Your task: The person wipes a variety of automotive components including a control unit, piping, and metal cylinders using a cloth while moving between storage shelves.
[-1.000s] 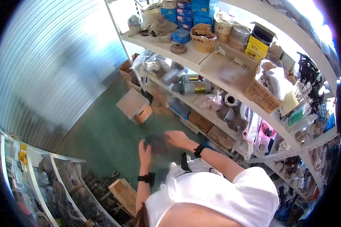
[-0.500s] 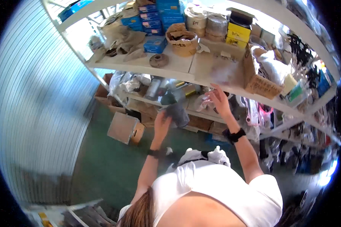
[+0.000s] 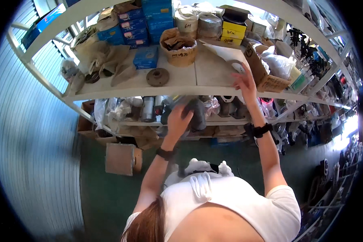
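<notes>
My left hand [image 3: 177,124] is closed on a dark grey, roughly cylindrical part [image 3: 197,115], held just below the front edge of the upper shelf. Motion blurs the part, and its exact kind does not show. Above the upper shelf's right half, my right hand [image 3: 246,84] has its fingers at the curled edge of a large pale sheet [image 3: 221,51], apparently gripping it. The sheet's near side is raised off the shelf board [image 3: 211,74]. Left of it, a round rusty flange [image 3: 157,76] lies near the shelf's front edge.
An open paper-wrapped tub [image 3: 180,56], a small blue box [image 3: 146,57] and stacked blue boxes [image 3: 134,28] stand behind the flange. An open carton [image 3: 266,76] with bagged things is beside my right hand. Metal cylinders [image 3: 148,109] sit on the lower shelf; a carton [image 3: 120,159] stands on the floor.
My right hand has risen from below the shelf edge to the sheet, which lay flat and now curls up. My left hand has moved right and slightly up with the grey part. The view has shifted.
</notes>
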`<state>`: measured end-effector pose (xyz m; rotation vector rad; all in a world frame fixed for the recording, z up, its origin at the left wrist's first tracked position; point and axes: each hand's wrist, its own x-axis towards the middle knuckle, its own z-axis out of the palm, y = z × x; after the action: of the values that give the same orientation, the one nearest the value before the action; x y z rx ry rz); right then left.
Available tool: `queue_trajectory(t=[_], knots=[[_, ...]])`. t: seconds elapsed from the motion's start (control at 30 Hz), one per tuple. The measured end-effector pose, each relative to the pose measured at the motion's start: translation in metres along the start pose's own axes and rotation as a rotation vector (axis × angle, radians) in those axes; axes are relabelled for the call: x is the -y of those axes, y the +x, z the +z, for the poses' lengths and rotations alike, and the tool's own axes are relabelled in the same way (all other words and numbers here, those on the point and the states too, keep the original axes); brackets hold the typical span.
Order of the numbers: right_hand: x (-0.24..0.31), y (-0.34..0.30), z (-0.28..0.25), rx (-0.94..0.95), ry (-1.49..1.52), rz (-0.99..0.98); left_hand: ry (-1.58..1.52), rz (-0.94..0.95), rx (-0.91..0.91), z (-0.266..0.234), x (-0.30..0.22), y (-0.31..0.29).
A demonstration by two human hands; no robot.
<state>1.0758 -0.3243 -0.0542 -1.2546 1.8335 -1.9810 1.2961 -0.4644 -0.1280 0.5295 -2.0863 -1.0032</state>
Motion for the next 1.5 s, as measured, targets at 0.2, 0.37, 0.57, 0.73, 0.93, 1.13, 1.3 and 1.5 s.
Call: queue_trajectory(t=[0.2,0.37,0.57,0.73,0.93,1.13,1.3,1.5], knots=[[-0.007,0.004,-0.003,-0.093,-0.115,-0.104,0.002,0.100,-0.131,-0.013,-0.044,0.052],[-0.004,0.006,-0.004,-0.091,-0.129,-0.108,0.253,0.153,-0.260,-0.009,-0.065,0.112],[-0.001,0.003,0.002,-0.081,-0.140,-0.041,0.662,0.458,-0.048,0.029,-0.037,0.098],[0.000,0.002,0.005,-0.055,-0.106,-0.056,0.618,0.485,-0.020,0.032,-0.045,0.099],[-0.007,0.006,0.006,-0.030,-0.132,-0.067,0.499,0.351,0.098,0.056,-0.041,0.104],[-0.001,0.013,0.001,-0.140,-0.087,-0.176,0.595,0.299,0.217,0.102,-0.075,0.102],[-0.003,0.013,-0.016,-0.307,-0.282,-0.084,0.496,0.418,0.228,0.132,-0.086,0.102],[0.003,0.014,-0.011,-0.254,-0.420,0.053,0.425,0.362,0.294,0.086,-0.087,0.092]])
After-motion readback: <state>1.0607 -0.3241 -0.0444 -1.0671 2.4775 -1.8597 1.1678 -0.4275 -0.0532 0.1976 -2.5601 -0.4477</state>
